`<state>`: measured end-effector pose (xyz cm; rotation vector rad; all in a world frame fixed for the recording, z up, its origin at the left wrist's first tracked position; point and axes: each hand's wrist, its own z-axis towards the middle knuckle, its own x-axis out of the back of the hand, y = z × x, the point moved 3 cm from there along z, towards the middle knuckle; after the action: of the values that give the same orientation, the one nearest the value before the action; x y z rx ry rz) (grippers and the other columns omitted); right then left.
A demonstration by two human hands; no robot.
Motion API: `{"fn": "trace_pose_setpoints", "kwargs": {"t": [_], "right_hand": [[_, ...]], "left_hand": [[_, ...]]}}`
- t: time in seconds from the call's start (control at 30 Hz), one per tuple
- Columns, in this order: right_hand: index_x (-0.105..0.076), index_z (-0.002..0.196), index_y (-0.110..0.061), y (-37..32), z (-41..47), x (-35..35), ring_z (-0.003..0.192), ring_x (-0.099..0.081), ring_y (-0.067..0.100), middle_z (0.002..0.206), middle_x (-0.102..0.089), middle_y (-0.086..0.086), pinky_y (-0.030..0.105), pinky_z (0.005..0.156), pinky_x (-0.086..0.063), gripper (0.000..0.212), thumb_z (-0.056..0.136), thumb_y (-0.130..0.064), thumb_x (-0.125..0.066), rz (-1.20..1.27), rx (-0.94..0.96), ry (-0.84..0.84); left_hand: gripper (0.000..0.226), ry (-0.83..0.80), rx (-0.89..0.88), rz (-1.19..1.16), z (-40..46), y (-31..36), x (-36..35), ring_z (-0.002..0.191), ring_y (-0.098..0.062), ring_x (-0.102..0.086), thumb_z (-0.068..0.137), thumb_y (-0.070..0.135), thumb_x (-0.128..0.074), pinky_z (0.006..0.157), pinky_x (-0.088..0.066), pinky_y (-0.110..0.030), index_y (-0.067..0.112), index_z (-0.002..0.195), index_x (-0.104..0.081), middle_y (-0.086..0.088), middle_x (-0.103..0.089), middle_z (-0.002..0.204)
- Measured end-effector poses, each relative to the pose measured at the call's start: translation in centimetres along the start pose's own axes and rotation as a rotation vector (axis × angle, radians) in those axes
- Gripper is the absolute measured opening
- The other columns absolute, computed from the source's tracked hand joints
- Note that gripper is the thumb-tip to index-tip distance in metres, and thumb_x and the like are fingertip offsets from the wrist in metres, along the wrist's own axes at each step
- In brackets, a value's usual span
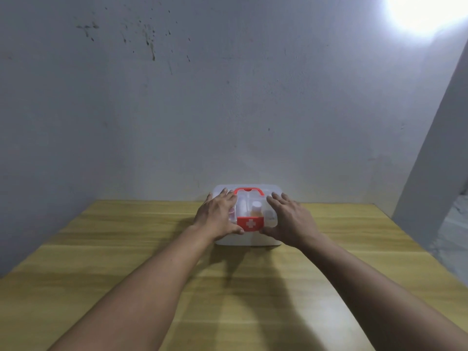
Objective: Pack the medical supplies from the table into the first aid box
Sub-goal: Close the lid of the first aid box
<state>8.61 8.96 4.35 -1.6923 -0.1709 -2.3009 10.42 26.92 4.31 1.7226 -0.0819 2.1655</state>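
The table (106,262) lies bare to either side and in front of the box (249,239). The box stands near the far edge, close to the wall (228,110), leaving little room behind. Both hands (217,216) cover its lid.

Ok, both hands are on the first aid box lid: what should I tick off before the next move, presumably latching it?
1. Lid down on the first aid box: ok, it looks lowered; full seating cannot tell.
2. Supplies inside: ok, a white-capped bottle shows through the clear lid.
3. Wooden table free of loose supplies: ok in the visible part.
4. Left hand and right hand flat on the lid either side of the red handle: ok.
5. Red latch snapped shut: cannot tell.
6. Thumbs clear of the latch: cannot tell, both sit right beside it.
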Motion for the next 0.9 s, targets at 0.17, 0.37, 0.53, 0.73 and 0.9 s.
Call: {"fn": "trace_pose_setpoints", "kwargs": {"t": [0.17, 0.37, 0.53, 0.73, 0.9], "right_hand": [[-0.028, 0.149, -0.014, -0.1, 0.1, -0.3, 0.144, -0.027, 0.027, 0.157, -0.03, 0.007, 0.04, 0.113, -0.031, 0.093, 0.077, -0.062, -0.064, -0.03, 0.006, 0.013], [-0.031, 0.147, -0.013, 0.0, 0.3, -0.3, 0.142, -0.031, 0.028, 0.154, -0.035, 0.008, 0.041, 0.106, -0.041, 0.09, 0.078, -0.06, -0.065, -0.051, 0.006, 0.012], [-0.036, 0.143, -0.012, -0.1, 0.3, -0.2, 0.138, -0.036, 0.027, 0.149, -0.042, 0.007, 0.041, 0.099, -0.047, 0.082, 0.079, -0.055, -0.066, -0.048, 0.014, 0.033], [-0.028, 0.147, -0.013, 0.0, 0.6, -0.4, 0.144, -0.027, 0.025, 0.155, -0.032, 0.006, 0.04, 0.107, -0.04, 0.085, 0.082, -0.054, -0.064, -0.043, 0.011, 0.006], [-0.028, 0.148, -0.012, 0.1, 1.6, -0.5, 0.144, -0.027, 0.026, 0.155, -0.032, 0.007, 0.041, 0.108, -0.038, 0.086, 0.082, -0.051, -0.066, -0.027, -0.005, -0.011]], "left_hand": [[0.103, 0.052, -0.01, -0.04, 0.0, -0.2, -0.4, 0.149, -0.015, -0.017, 0.068, 0.044, -0.082, 0.121, -0.011, -0.034, 0.012, 0.15, -0.029, -0.002, -0.027, 0.159], [0.099, 0.097, -0.018, -0.052, 0.1, -0.4, -0.7, 0.148, -0.013, -0.021, 0.068, 0.046, -0.081, 0.122, -0.015, -0.033, 0.014, 0.149, -0.033, 0.0, -0.031, 0.158], [0.094, 0.123, -0.034, -0.053, 0.1, -0.5, -0.8, 0.147, -0.013, -0.023, 0.071, 0.046, -0.079, 0.121, -0.015, -0.033, 0.014, 0.148, -0.035, 0.0, -0.032, 0.157], [0.099, 0.084, -0.022, -0.062, 0.5, -0.6, -0.7, 0.148, -0.014, -0.021, 0.067, 0.041, -0.083, 0.122, -0.012, -0.033, 0.013, 0.148, -0.034, -0.001, -0.03, 0.158], [0.1, 0.055, -0.002, -0.066, 1.4, -0.7, -0.6, 0.149, -0.015, -0.018, 0.067, 0.039, -0.084, 0.121, -0.009, -0.034, 0.012, 0.148, -0.033, -0.002, -0.029, 0.159]]}}
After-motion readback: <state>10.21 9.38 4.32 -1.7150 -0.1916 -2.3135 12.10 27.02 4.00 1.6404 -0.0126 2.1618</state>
